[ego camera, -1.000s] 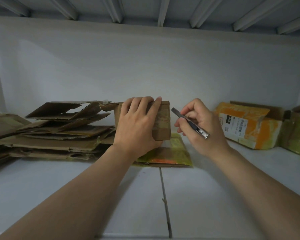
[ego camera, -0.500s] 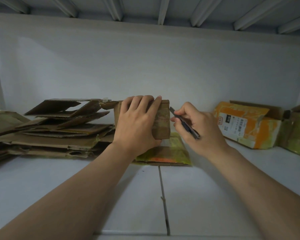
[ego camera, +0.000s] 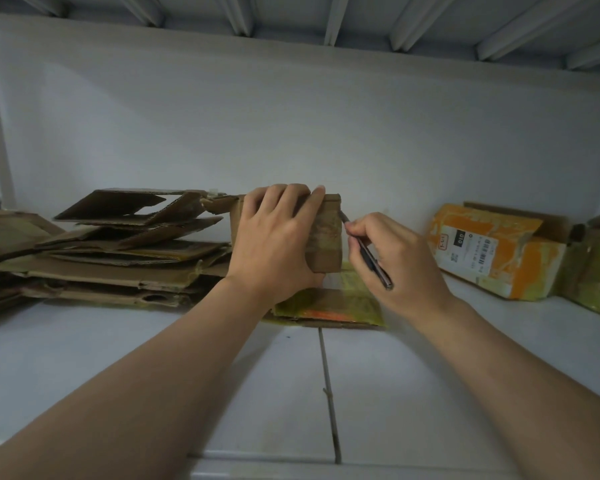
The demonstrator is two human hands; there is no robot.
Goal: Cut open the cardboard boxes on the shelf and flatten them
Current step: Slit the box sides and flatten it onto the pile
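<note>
One white shelf (ego camera: 430,375) carries everything. A flattened cardboard stack (ego camera: 118,258) lies at the left. An uncut orange box (ego camera: 492,251) sits at the far right, well apart from the work. At centre the small brown box (ego camera: 326,237) stands on end over a flat yellow-green sheet (ego camera: 333,303).

Left hand (ego camera: 274,244) grips the small brown box from the near side, fingers curled over its top edge. Right hand (ego camera: 399,265) holds a slim cutter (ego camera: 368,254) pen-style, its tip touching the box's upper right edge.

Risks, as judged:
1. The tip could skip off the tape toward the left fingertips (ego camera: 317,192), which sit just beside the cut line.
2. The box stands tall and narrow, so leftward blade pressure could twist or tip it in the grip.
3. The sheet beneath may slide on the smooth shelf.

Blade extension is too small to tell.
</note>
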